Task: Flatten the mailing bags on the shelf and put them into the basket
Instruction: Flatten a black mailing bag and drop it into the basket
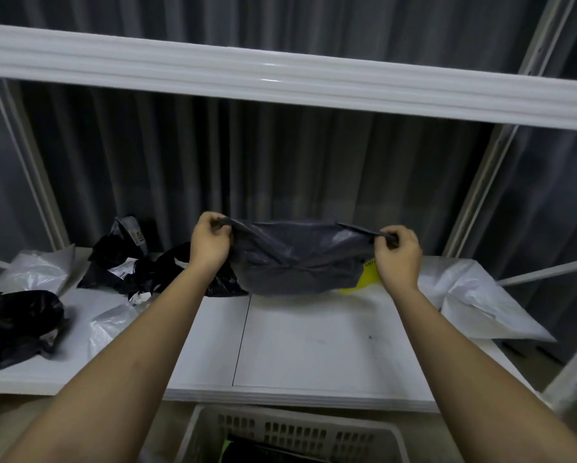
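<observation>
My left hand (210, 242) and right hand (397, 253) each pinched a corner of the crumpled dark-grey plastic mailing bag (297, 259), stretching it taut to flatten.

Grey mailing bag (297, 259) taut between left hand (210, 243) and right hand (399, 259), above shelf (314, 345).

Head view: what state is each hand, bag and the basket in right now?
Left hand: pinches the grey bag's left corner.
Right hand: pinches its right corner.
Grey plastic mailing bag: stretched between both hands, above the shelf.
Black crumpled mailing bags: lying unflattened on the white shelf.
White mailing bag: lying at the shelf's right end.
Beige slotted plastic basket: below the shelf, holding something dark.
</observation>
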Demonstrator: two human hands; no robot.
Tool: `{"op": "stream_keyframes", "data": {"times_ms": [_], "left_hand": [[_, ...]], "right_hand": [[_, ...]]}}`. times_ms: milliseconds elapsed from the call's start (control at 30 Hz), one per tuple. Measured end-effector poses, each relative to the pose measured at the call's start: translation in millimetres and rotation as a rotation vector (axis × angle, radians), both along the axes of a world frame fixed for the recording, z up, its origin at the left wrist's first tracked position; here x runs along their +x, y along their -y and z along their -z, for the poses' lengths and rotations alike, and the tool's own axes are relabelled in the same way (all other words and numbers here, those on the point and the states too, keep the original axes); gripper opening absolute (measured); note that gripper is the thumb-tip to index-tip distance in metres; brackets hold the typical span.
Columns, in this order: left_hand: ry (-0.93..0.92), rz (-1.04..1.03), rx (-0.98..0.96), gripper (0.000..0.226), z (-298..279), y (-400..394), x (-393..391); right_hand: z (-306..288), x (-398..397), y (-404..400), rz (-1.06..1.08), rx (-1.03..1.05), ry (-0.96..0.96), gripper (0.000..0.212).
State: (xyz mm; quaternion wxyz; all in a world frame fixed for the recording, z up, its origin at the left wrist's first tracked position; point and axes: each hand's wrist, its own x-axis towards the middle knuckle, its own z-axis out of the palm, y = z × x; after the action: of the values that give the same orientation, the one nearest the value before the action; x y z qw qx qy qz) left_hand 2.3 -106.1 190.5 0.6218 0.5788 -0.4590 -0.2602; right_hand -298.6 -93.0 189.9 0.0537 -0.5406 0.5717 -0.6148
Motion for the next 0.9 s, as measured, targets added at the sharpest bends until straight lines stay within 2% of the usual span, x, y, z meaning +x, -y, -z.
{"op": "stream_keyframes", "data": {"times_ms": [67,133,233,300,367,467,667,800,900], "left_hand": [[0.088,-0.014,0.033,0.031,19.2,-7.8,2.5],[0.233,0.054,0.163,0.034,47.8,-18.2,5.1],[0.413,0.192,0.421,0.039,92.9,-32.1,12.0],[0.505,0.190,0.531,0.034,115.7,-45.2,11.7],[0.580,0.207,0.574,0.028,131.8,-54.9,3.6],[0.625,0.238,0.562,0.025,142.7,-58.6,-8.5],[0.788,0.229,0.472,0.033,160.6,-45.1,-34.6],[0.945,0.223,0.418,0.037,177.2,-18.3,-52.9],[1.061,0.269,0.525,0.046,185.6,1.7,-65.4]], "right_hand": [[21.6,-6.6,-6.7,-0.032,0.055,-0.142,0.006],[52.9,-17.5,-13.1,-0.097,0.244,-0.450,0.010],[94.2,-24.5,-32.2,-0.274,0.861,-0.850,0.013],[120.7,-23.7,-46.1,-0.318,1.103,-0.893,0.023],[139.0,-18.8,-55.7,-0.309,1.117,-0.848,0.023],[148.4,-10.4,-57.1,-0.279,1.004,-0.826,0.023],[159.5,12.5,-39.3,-0.270,0.823,-0.737,0.045],[172.9,29.6,-14.7,-0.282,0.839,-0.702,0.056],[184.8,43.4,8.6,-0.293,0.888,-0.699,0.060]]}}
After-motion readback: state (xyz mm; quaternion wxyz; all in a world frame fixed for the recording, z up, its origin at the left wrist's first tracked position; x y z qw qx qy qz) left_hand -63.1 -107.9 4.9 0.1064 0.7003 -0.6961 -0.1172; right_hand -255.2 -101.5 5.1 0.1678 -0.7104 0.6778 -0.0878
